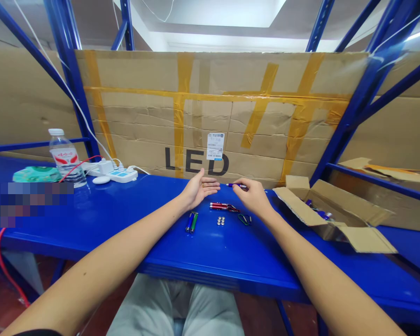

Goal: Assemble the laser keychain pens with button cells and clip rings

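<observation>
My left hand (200, 189) is open above the blue table, palm turned inward, fingers stretched toward the right and nothing in them. Opposite it, my right hand (254, 193) pinches a small purple penlight (232, 185), its end pointing left at my left fingertips. Below and between the hands lie red mini flashlights (219, 206) with a dark red clip. Nearer to me is a group of several silver button cells (220, 220). A dark green carabiner (245, 220) rests beside them. Under my left hand, a blue tube (189, 222) and a green tube (194, 223) lie side by side.
At right stands an open cardboard box (322, 219) with purple pieces inside. On the left are a water bottle (66, 158), a green packet (38, 174) and a white power strip (117, 174) with cables. A large cardboard sheet (143, 126) stands behind the table between blue posts.
</observation>
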Demonstrator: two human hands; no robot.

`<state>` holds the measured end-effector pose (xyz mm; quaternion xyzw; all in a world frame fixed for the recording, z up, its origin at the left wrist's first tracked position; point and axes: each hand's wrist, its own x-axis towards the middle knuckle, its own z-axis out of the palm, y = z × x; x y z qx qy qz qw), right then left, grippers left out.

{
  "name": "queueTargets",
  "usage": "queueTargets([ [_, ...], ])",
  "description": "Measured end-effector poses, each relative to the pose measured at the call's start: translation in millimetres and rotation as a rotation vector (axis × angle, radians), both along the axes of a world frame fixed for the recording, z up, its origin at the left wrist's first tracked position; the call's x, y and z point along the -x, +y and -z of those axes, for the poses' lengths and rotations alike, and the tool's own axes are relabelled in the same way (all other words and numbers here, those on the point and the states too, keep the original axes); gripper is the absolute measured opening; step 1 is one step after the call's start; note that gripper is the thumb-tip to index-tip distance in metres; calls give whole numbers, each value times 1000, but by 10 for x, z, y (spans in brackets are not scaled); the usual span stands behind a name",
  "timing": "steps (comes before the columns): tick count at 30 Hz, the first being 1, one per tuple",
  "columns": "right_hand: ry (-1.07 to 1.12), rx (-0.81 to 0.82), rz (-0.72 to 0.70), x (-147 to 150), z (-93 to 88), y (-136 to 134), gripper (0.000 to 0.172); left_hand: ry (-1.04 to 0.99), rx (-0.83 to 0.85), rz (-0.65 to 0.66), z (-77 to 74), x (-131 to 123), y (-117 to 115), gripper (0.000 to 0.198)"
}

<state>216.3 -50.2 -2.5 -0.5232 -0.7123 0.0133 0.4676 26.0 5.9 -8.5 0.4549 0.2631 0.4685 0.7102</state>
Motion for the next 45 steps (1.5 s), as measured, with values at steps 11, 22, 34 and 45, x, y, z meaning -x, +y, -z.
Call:
queueTargets([
  [11, -49, 144, -187, 27, 68, 56, 26, 473, -681, -104, 137, -27, 1, 12],
  [22, 3, 230, -244, -58, 212, 242, 28, 587, -758, -157, 205, -7, 139, 10],
  [34, 80, 355, -195, -168, 284, 318, 4, 683, -757, -231, 252, 33, 195, 7],
  [45, -106, 354, -125, -143, 342, 353, 8, 828, -780, -188, 348, 38, 321, 10],
])
